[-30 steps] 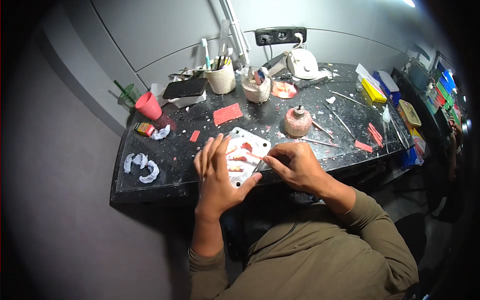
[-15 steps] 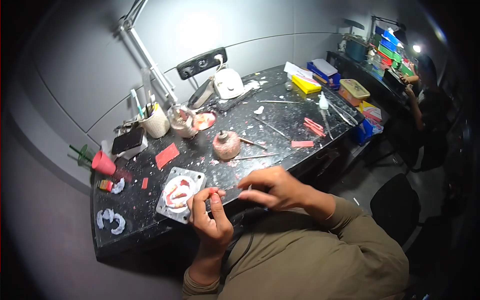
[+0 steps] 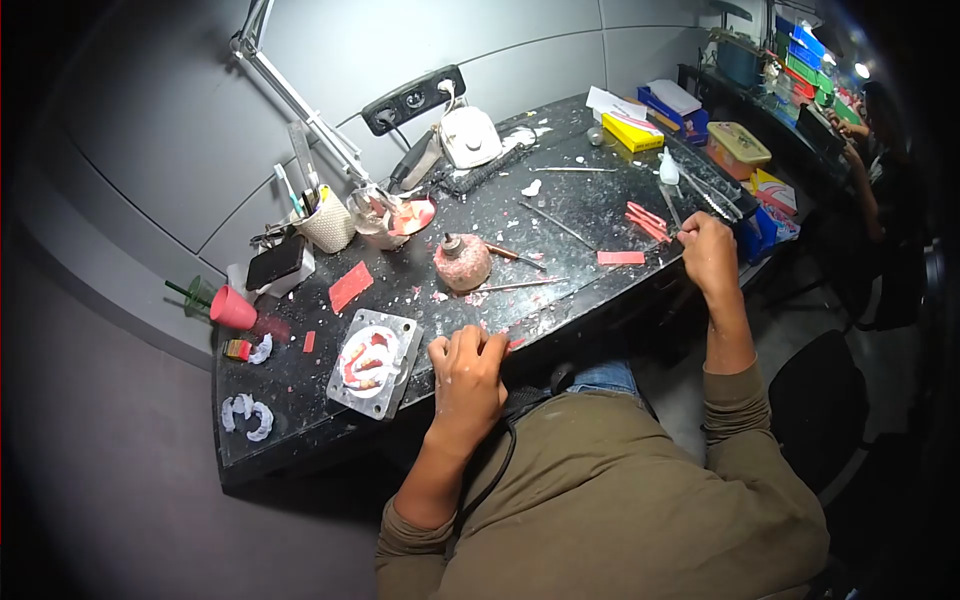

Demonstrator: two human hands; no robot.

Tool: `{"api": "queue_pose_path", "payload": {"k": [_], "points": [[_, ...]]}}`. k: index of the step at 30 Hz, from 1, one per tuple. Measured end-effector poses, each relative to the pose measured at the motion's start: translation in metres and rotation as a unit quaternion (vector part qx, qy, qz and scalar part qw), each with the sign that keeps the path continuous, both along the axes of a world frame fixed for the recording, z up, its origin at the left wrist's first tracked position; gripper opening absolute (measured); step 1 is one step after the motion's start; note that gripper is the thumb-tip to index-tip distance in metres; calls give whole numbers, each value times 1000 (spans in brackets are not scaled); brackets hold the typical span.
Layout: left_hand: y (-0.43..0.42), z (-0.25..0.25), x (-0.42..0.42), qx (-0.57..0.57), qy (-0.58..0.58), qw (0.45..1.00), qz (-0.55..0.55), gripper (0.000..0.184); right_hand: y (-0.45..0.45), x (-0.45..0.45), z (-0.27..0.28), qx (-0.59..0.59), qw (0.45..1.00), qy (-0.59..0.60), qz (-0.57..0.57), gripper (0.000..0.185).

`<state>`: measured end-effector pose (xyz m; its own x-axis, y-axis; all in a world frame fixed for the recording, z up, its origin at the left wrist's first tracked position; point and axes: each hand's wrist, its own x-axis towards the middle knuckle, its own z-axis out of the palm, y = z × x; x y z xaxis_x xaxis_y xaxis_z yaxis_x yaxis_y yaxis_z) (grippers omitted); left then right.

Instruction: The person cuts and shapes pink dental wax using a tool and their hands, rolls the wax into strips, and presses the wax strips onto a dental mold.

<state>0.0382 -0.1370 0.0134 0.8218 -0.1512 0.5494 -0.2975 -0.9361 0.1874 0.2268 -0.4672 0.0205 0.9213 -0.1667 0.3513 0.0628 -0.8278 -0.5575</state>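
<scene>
My left hand (image 3: 467,385) is at the bench's front edge with its fingers curled down. What it holds, if anything, is hidden, and a small pink scrap (image 3: 515,343) shows just beside its fingertips. To its left lies a metal flask half (image 3: 402,365) filled with white plaster, bearing a pink denture (image 3: 356,372) with teeth. Far to the right, my right hand (image 3: 710,255) has its fingers pinched at the near end of a slim metal tool (image 3: 671,207). Pink wax sticks (image 3: 648,222) and a flat pink wax strip (image 3: 621,258) lie just left of that hand.
A pink-crusted burner (image 3: 462,265) stands mid-bench, with metal instruments (image 3: 515,285) beside it. Behind are a tool cup (image 3: 327,222) and a white device (image 3: 470,138). White horseshoe-shaped pieces (image 3: 260,420) lie at left. Another person's arm (image 3: 862,180) shows at far right.
My hands have moved apart. The right hand has reached right to the slim metal tool; the left has turned over and lowered to the bench edge. The camera view has shifted slightly.
</scene>
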Motion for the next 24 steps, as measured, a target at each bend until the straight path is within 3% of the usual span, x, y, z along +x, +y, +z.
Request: {"api": "queue_pose_path", "payload": {"k": [4,7,9,13,14,15,17,18,21,24], "points": [[0,3,-2,-36,-20,999,-9,9,-7,2,1,-36,999,15,-21,13],[4,3,-8,-45,-51,998,0,9,-11,1,3,-61,998,30,-16,21],[11,3,-15,-51,-62,997,4,10,-23,6,-7,-82,997,2,-10,7],[21,10,-35,-77,-63,995,10,11,-37,12,0,-75,995,59,4,12],[24,15,-44,-69,-65,995,15,9,-46,18,-4,-52,996,70,30,10],[26,18,-54,-69,-67,995,28,9,-58,26,-21,-39,997,8,59,8],[33,25,-76,-95,-108,989,47,7,-55,21,-6,107,986,98,78,10],[38,29,-87,-87,-128,985,72,7,-54,19,-7,163,975,85,123,10],[67,27,-118,-73,-161,972,156,4,-51,20,-12,321,904,98,266,6],[89,28,-136,-134,-140,962,194,9,-17,1,6,356,869,114,325,10]]}}
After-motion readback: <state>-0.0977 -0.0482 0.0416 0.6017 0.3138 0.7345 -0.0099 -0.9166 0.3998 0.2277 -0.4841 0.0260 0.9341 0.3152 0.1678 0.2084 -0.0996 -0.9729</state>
